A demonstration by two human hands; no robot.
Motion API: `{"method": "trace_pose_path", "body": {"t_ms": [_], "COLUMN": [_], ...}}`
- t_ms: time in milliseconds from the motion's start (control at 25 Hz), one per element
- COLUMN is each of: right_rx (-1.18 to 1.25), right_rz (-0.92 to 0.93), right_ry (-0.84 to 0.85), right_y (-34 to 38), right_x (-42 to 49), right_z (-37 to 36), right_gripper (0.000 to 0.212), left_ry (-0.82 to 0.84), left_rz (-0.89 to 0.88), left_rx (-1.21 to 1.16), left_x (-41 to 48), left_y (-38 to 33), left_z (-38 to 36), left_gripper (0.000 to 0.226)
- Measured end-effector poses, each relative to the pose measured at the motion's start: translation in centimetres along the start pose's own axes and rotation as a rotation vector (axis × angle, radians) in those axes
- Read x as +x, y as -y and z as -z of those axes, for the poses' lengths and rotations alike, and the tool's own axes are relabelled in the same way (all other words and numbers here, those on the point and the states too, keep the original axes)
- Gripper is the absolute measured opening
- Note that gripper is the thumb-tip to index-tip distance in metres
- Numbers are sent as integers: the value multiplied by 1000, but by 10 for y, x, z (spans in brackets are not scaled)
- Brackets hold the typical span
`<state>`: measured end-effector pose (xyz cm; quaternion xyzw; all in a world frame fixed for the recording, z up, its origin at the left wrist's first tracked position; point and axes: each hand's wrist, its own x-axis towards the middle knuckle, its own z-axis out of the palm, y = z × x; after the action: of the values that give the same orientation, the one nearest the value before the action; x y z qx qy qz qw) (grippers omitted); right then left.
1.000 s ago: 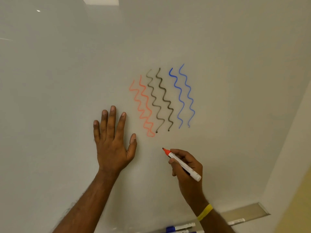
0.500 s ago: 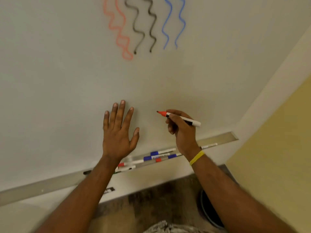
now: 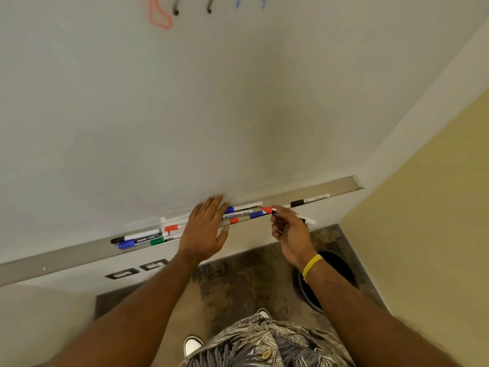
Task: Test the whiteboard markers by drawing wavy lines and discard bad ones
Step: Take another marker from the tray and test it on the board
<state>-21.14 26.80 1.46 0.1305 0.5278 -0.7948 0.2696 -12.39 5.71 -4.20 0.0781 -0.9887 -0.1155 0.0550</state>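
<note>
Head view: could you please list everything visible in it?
whiteboard: one, white, upper frame
wavy lines: lower ends, red, black, blue, top edge
tray: one, grey, along board's lower edge
tray markers: at least seven, black, blue, green, red caps, in tray, partly behind left hand
red marker: one, white body, uncapped, over tray
wall plates: two, dark, below tray
bin: one, dark, on floor at right
wall: one, yellow, right
shoes: two, white, bottom
shirt: one, patterned, bottom
wristband: one, yellow, right wrist
left hand: one, open, over tray markers
right hand: one, pinches red marker
</note>
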Motion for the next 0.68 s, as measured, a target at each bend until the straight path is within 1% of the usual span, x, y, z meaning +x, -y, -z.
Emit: {"method": "trace_pose_path", "body": {"t_ms": [120,200,280,320,480,680], "right_rx": [-31,-31,-37,-41,-69,-111], "right_rz": [-65,-85,-95,-98,-94,-111], "right_ry": [-31,-51,-71,-79,-98,-123], "right_y": [-9,-13,-15,-15,-14,-15], "right_x": [5,9,12,14,22,30], "right_z": [7,10,12,14,27,40], "right_gripper": [13,14,13,13,14,17], "left_ry": [118,197,187,180,212,270], "left_rz": [60,194,307,321,241,152], "left_rx": [19,1,-84,-106,-107,-2], "left_x": [6,13,20,26,47,66], "left_y": [-8,-15,-20,-22,-25,-24], "left_z": [-16,-23,-32,-37,-47,-56], "left_gripper": [45,37,35,34,26,20]}}
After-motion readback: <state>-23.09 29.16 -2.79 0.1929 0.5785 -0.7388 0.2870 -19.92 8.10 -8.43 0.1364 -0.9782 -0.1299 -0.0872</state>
